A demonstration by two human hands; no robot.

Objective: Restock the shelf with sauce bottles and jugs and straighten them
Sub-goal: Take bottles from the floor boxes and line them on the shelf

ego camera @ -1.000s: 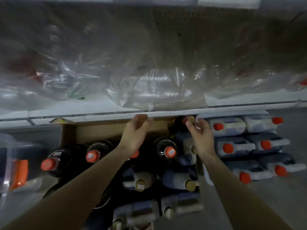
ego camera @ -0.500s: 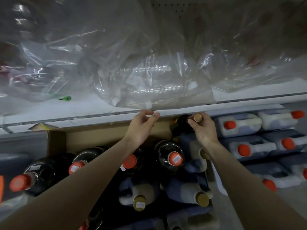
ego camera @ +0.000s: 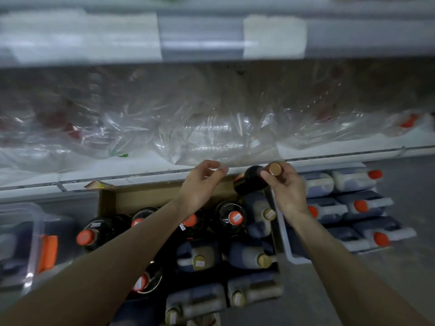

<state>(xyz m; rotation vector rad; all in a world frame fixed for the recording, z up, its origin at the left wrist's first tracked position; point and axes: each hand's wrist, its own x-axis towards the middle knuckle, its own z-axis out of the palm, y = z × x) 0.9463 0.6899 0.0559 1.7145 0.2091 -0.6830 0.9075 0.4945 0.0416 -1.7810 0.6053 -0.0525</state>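
Right hand (ego camera: 286,189), centre right of the frame: fingers and thumb wrapped round the neck of a dark bottle (ego camera: 249,181), just under its gold cap (ego camera: 275,168). The bottle is tilted, cap toward the camera, body pointing left and away. It is held in the air just below the front lip of the shelf (ego camera: 141,178), over the far right corner of the box (ego camera: 141,196). Cannot tell whether it touches the lip.

Left hand (ego camera: 202,184), centre of the frame, just left of the bottle and apart from it: fingers loosely curled, thumb near the fingertips, nothing in it. It hovers at the shelf lip.

The shelf carries crumpled clear bags (ego camera: 211,135), blurred, across the width of the frame.

The box, lower centre, has an open top. Dark orange-capped bottles (ego camera: 231,217) fill its left and middle. Gold-capped jugs (ego camera: 249,255) stand on its right side, packed close.

Right of the box: orange-capped jugs (ego camera: 353,205) in rows.

Far left: a clear bin (ego camera: 30,231), contents too blurred to make out.
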